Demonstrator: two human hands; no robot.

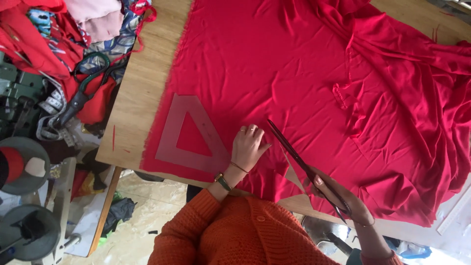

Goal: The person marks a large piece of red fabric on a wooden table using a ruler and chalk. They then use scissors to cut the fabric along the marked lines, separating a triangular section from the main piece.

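Observation:
A large red cloth [294,73] is spread over a wooden table [142,83]. My left hand [248,145] rests flat on the cloth, fingers apart, just left of a cut slit. My right hand [338,194] grips the handles of long scissors [299,159], whose blades lie along the cut and point up-left. A clear triangular ruler [189,135] lies on the cloth left of my left hand. My orange knitted sleeves show at the bottom.
Green-handled scissors [86,86] and a measuring tape [51,105] lie on heaped fabric at the left. Sewing machine parts [24,167] stand at lower left. Bunched cloth [417,73] is piled at the right. A white ruler [456,211] shows at lower right.

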